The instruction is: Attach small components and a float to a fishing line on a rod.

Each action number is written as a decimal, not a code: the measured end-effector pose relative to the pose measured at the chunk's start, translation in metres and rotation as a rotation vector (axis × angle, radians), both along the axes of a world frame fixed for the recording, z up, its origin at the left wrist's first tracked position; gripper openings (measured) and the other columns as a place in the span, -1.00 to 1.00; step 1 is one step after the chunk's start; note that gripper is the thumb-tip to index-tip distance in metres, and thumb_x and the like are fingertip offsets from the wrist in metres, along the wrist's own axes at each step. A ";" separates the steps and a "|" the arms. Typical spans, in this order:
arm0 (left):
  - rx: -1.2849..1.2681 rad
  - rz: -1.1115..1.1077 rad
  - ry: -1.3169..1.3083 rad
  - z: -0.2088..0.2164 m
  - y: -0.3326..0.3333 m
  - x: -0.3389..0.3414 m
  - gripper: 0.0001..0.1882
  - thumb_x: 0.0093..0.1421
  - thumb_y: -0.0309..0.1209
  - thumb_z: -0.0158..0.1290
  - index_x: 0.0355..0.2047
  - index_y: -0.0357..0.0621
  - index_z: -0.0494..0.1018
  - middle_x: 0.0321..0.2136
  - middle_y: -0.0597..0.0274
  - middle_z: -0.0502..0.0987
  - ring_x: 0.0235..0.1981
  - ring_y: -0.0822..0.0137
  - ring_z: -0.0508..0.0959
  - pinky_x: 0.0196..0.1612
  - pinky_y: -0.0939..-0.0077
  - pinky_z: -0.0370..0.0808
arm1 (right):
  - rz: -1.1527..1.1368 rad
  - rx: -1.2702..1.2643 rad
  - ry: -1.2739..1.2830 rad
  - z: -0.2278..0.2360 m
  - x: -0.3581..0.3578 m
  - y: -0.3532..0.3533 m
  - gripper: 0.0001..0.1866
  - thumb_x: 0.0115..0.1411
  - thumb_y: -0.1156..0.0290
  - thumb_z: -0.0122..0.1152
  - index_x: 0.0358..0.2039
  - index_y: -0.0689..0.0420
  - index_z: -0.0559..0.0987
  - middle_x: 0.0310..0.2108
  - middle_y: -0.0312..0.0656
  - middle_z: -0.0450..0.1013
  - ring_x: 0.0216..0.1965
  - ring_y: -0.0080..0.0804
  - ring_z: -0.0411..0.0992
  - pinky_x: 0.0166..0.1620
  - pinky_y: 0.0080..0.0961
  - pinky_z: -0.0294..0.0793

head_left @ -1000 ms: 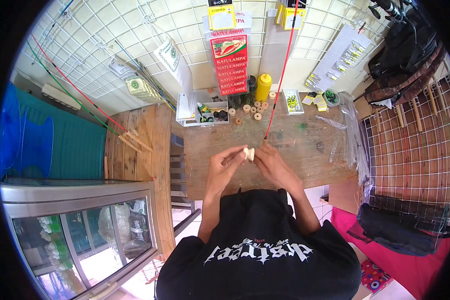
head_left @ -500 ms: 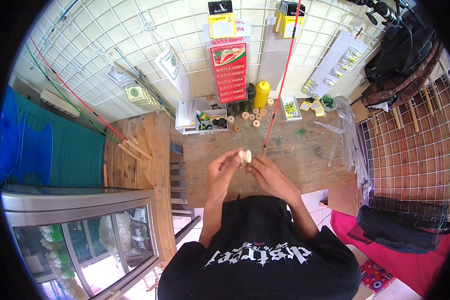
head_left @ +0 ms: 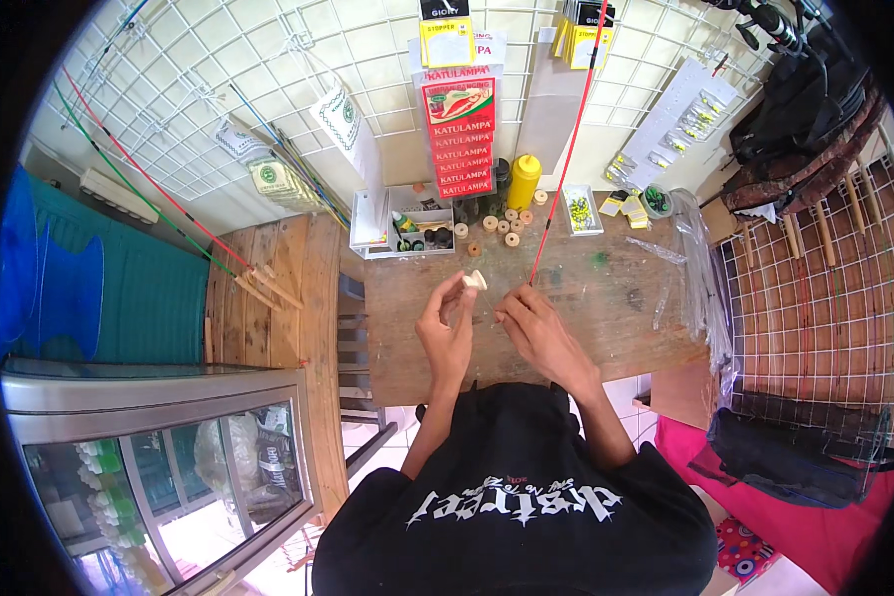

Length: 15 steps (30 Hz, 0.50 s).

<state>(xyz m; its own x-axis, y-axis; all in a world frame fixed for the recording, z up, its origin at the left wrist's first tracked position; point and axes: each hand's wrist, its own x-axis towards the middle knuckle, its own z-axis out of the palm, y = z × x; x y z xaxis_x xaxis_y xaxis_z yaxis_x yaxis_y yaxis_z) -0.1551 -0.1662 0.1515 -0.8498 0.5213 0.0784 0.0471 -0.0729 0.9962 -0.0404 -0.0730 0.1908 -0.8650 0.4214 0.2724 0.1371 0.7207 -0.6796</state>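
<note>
Left hand (head_left: 446,331) pinches a pale, waisted spool (head_left: 476,281) above scuffed wood (head_left: 616,318)

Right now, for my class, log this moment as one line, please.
left hand: holding pale spool | right hand: holding red rod | wooden table: small round pieces, yellow bottle

The bench (head_left: 616,328) is of wood, matt and stained. The pale spool (head_left: 475,281) looks smooth; wood or plastic, I cannot tell. The red rod (head_left: 570,144) looks smooth and rather glossy. Near the far edge, the yellow bottle (head_left: 523,183) is of smooth plastic; by the right edge, clear sleeves (head_left: 700,283) of plastic look shiny and wrinkled
</note>
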 end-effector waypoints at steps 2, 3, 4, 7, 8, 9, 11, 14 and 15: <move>0.120 0.024 -0.095 0.004 0.001 -0.002 -0.74 0.20 -0.48 0.10 -0.11 -0.34 0.48 -0.28 0.15 0.57 -0.28 0.44 0.53 -0.17 0.57 0.45 | 0.029 -0.029 -0.006 -0.001 0.000 -0.001 -0.92 0.16 0.57 0.03 -0.33 0.29 0.45 -0.32 -0.03 0.33 -0.24 -0.04 0.37 -0.16 -0.26 0.36; 0.228 -0.090 -0.276 0.009 0.000 -0.004 -0.73 0.21 -0.48 0.09 -0.10 -0.35 0.47 -0.25 0.17 0.56 -0.25 0.46 0.52 -0.15 0.58 0.44 | 0.039 -0.062 -0.002 -0.004 -0.001 0.001 -0.92 0.16 0.57 0.03 -0.32 0.29 0.45 -0.32 -0.02 0.33 -0.24 -0.04 0.37 -0.16 -0.26 0.36; 0.336 -0.206 -0.457 0.013 -0.002 -0.006 -0.72 0.22 -0.47 0.08 -0.08 -0.36 0.47 -0.23 0.19 0.55 -0.22 0.48 0.50 -0.13 0.60 0.43 | 0.048 -0.094 0.003 -0.006 -0.001 0.003 -0.91 0.17 0.58 0.03 -0.31 0.29 0.44 -0.31 -0.02 0.32 -0.24 -0.04 0.37 -0.17 -0.26 0.36; 0.219 -0.324 -0.390 0.019 -0.008 -0.009 -0.70 0.22 -0.46 0.09 -0.08 -0.38 0.47 -0.24 0.18 0.56 -0.24 0.51 0.51 -0.16 0.62 0.44 | 0.026 -0.103 0.027 -0.007 -0.003 0.013 -0.91 0.17 0.58 0.02 -0.30 0.29 0.44 -0.30 -0.01 0.32 -0.24 -0.03 0.37 -0.17 -0.27 0.36; 0.219 -0.325 -0.389 0.019 -0.010 -0.010 -0.70 0.22 -0.46 0.09 -0.08 -0.38 0.47 -0.24 0.18 0.56 -0.24 0.51 0.51 -0.16 0.62 0.44 | 0.024 -0.102 0.029 -0.007 -0.004 0.017 -0.91 0.17 0.58 0.02 -0.30 0.29 0.44 -0.30 -0.01 0.32 -0.24 -0.03 0.37 -0.17 -0.27 0.36; 0.153 -0.393 -0.350 0.019 -0.012 -0.011 -0.70 0.21 -0.46 0.09 -0.08 -0.37 0.48 -0.25 0.17 0.57 -0.25 0.50 0.51 -0.17 0.62 0.45 | -0.002 -0.072 0.052 -0.010 -0.004 0.022 -0.91 0.17 0.57 0.02 -0.30 0.29 0.43 -0.30 -0.01 0.31 -0.24 -0.03 0.36 -0.17 -0.27 0.36; 0.086 -0.463 -0.310 0.013 -0.013 -0.011 -0.70 0.21 -0.46 0.10 -0.08 -0.36 0.48 -0.25 0.15 0.57 -0.25 0.49 0.52 -0.19 0.61 0.45 | -0.031 -0.040 0.077 -0.008 -0.006 0.028 -0.91 0.18 0.57 0.02 -0.30 0.29 0.42 -0.30 -0.01 0.31 -0.24 -0.02 0.36 -0.17 -0.27 0.36; -0.127 -0.487 -0.089 0.003 -0.010 -0.011 -0.73 0.20 -0.47 0.11 -0.12 -0.36 0.51 -0.26 0.12 0.58 -0.26 0.46 0.54 -0.17 0.58 0.47 | -0.056 -0.051 0.009 -0.001 -0.008 0.031 -0.89 0.15 0.55 0.06 -0.30 0.27 0.44 -0.27 0.00 0.35 -0.20 0.02 0.37 -0.14 -0.20 0.37; -0.206 -0.376 -0.008 0.007 -0.006 -0.010 -0.73 0.20 -0.47 0.10 -0.12 -0.35 0.50 -0.25 0.12 0.58 -0.25 0.45 0.53 -0.16 0.57 0.47 | -0.049 -0.021 0.015 0.000 -0.009 0.031 -0.89 0.15 0.54 0.07 -0.29 0.26 0.44 -0.26 0.00 0.34 -0.20 0.02 0.37 -0.13 -0.19 0.37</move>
<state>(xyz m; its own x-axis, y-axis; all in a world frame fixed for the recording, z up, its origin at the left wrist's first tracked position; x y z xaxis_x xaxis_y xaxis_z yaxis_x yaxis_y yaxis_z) -0.1648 -0.1724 0.1589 -0.5981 0.7987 -0.0658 0.0477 0.1175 0.9919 -0.0497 -0.0419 0.1904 -0.8390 0.4691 0.2758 0.1617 0.6988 -0.6968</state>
